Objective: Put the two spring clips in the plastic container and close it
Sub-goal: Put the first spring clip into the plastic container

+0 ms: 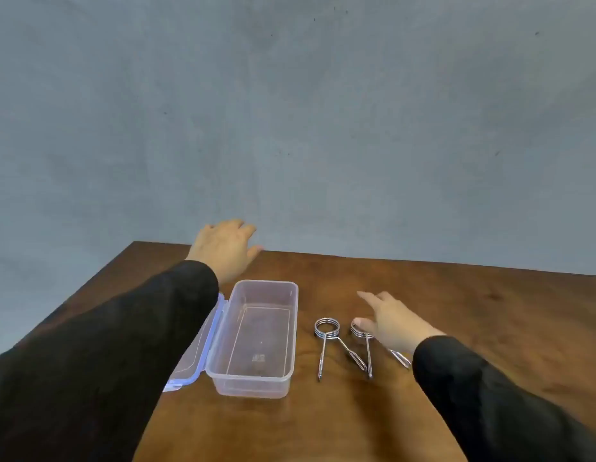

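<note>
Grey, plain wall backs a brown wooden worktop (pixel 456 311), whose far edge runs close behind the work area.

1. Landmark: the clear rectangular plastic container (pixel 256 338) sits open and empty, long axis pointing away from me. Its blue-edged hinged lid (pixel 196 355) lies folded out flat on the container's left side, so the mouth is unobstructed from above and from the right.
2. Both chrome wire spring clips lie flat on the worktop just right of the container, coils away from me, handles toward me. The nearer spring clip (pixel 326 331) is beside the container wall; the farther spring clip (pixel 360 331) lies just beyond it, their handles crossing.
3. My right hand (pixel 393 323) reaches over the farther clip, grip spread, thumb at its coil; nothing is pinched yet.
4. My left hand (pixel 223 248) hovers beyond the container's far-left corner, grip spread, empty. I judge it is parked clear of the lid.
5. Clearance: open worktop lies right of the clips. The transfer path leftward into the container is short and free.
</note>
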The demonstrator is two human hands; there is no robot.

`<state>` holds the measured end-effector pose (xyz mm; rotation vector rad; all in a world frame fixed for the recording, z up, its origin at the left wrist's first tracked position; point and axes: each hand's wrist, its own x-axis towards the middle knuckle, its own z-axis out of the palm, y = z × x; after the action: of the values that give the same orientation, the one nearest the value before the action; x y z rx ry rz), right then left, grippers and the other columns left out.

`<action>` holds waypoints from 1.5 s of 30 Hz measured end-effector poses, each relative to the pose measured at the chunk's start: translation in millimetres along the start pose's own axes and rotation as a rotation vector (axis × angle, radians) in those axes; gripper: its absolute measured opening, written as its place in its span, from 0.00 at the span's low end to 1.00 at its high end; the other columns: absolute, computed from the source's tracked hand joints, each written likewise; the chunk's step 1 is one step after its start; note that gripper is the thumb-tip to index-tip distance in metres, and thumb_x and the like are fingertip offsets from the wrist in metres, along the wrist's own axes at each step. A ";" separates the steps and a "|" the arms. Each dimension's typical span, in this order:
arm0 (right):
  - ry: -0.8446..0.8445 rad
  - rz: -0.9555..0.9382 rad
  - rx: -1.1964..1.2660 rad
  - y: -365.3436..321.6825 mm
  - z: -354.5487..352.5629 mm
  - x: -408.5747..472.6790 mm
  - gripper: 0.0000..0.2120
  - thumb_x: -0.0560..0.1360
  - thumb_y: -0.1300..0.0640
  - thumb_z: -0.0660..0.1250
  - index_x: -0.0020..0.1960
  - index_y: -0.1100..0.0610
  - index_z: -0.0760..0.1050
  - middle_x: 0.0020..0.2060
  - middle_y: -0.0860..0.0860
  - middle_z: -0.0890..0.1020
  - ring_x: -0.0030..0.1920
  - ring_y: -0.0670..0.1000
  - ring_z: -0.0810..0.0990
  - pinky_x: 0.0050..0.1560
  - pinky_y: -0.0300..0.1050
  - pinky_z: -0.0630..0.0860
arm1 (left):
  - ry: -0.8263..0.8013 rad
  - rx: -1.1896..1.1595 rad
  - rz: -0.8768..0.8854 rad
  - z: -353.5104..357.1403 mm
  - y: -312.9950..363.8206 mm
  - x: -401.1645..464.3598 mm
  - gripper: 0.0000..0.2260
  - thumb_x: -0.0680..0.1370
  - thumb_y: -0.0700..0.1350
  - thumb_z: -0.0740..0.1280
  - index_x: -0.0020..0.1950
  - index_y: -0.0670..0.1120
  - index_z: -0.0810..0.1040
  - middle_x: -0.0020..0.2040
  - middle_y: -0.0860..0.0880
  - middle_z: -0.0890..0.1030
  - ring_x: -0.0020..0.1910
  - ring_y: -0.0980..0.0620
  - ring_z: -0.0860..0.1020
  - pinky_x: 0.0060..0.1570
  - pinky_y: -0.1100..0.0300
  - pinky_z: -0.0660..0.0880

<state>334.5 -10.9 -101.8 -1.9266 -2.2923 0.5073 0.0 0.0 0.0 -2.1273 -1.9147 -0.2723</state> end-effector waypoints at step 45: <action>0.095 0.030 0.011 -220.1 120.2 59.3 0.21 0.81 0.49 0.64 0.73 0.41 0.67 0.71 0.45 0.75 0.71 0.54 0.69 0.71 0.59 0.63 | -0.380 -0.284 -0.143 198.4 -121.7 -76.4 0.27 0.83 0.62 0.49 0.80 0.56 0.59 0.82 0.51 0.58 0.80 0.48 0.56 0.79 0.48 0.47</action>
<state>81.9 -6.6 -152.6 -1.9391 -2.2013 0.4206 -136.9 2.5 -203.2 -2.3605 -2.3718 -0.1863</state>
